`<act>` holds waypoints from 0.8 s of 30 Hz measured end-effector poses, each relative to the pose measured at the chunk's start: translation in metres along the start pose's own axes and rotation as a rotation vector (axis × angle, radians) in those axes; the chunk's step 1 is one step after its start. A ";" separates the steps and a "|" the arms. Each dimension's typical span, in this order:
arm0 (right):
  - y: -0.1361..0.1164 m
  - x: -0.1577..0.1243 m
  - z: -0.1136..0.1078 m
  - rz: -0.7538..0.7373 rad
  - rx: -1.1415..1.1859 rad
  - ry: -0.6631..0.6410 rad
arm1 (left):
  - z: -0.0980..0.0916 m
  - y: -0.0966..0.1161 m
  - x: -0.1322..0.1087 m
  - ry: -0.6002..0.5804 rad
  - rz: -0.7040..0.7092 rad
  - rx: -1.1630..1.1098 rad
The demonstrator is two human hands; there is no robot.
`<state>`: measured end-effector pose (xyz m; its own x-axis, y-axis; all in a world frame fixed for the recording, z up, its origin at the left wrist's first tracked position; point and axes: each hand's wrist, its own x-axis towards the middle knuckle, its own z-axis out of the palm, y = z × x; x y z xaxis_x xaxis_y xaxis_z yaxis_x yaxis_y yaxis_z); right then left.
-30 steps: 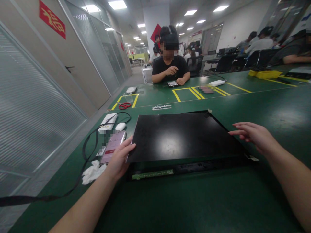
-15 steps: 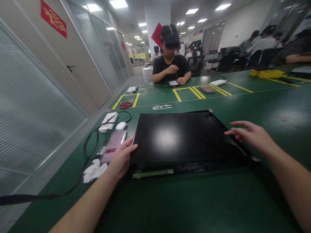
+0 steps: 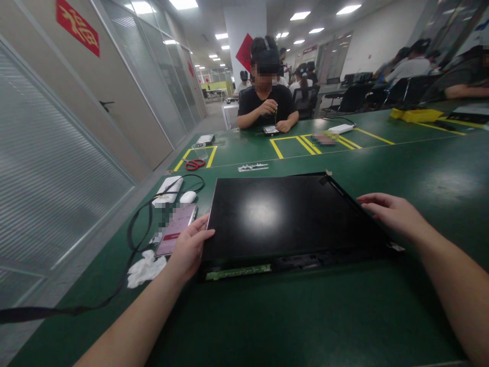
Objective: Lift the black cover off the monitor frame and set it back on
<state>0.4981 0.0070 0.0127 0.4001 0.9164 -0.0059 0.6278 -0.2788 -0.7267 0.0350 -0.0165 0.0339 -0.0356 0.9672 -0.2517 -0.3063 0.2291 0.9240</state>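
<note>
A flat black display panel (image 3: 263, 219) lies in front of me, its left side tilted up over a thin black frame (image 3: 346, 196). My left hand (image 3: 193, 244) grips the panel's left edge, thumb on top and fingers underneath. At the right edge of the black frame, my right hand (image 3: 389, 211) has thumb and fingers closed around the rim; the fingertips are partly hidden. A narrow green circuit board (image 3: 239, 272) shows below the panel's near edge. Pale tape (image 3: 395, 246) sticks out at the frame's near right corner.
On the left of the green table lie a crumpled tissue (image 3: 145, 268), a phone (image 3: 178, 229), a white mouse-like object (image 3: 188, 197), a white box (image 3: 168, 190) and a black strap (image 3: 132, 229). Red-handled scissors (image 3: 194, 164) and small white strips (image 3: 252, 167) lie beyond. A person (image 3: 267, 104) works opposite.
My right hand has moved from above the panel's right side to the frame's right edge, its fingers closing there. The panel's left side has sunk slightly, with my left hand still gripping it.
</note>
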 end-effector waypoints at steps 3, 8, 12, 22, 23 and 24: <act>0.006 0.006 0.002 -0.016 -0.188 -0.081 | 0.000 0.000 0.000 -0.004 -0.008 -0.001; 0.011 0.010 0.003 -0.071 -0.296 -0.127 | -0.001 -0.001 0.001 -0.005 -0.007 -0.014; 0.020 0.016 0.006 -0.152 -0.349 -0.124 | -0.004 -0.004 0.004 -0.021 -0.005 -0.033; 0.028 0.023 0.010 -0.274 -0.441 -0.169 | -0.006 -0.004 0.007 -0.016 -0.006 -0.048; 0.028 0.023 0.010 -0.271 -0.443 -0.169 | -0.006 -0.005 0.007 -0.017 -0.002 -0.048; 0.028 0.022 0.010 -0.267 -0.444 -0.171 | -0.006 -0.005 0.007 -0.019 0.000 -0.048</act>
<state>0.5178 0.0225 -0.0146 0.0968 0.9953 0.0008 0.9292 -0.0901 -0.3583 0.0304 -0.0112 0.0258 -0.0173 0.9691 -0.2460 -0.3517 0.2244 0.9088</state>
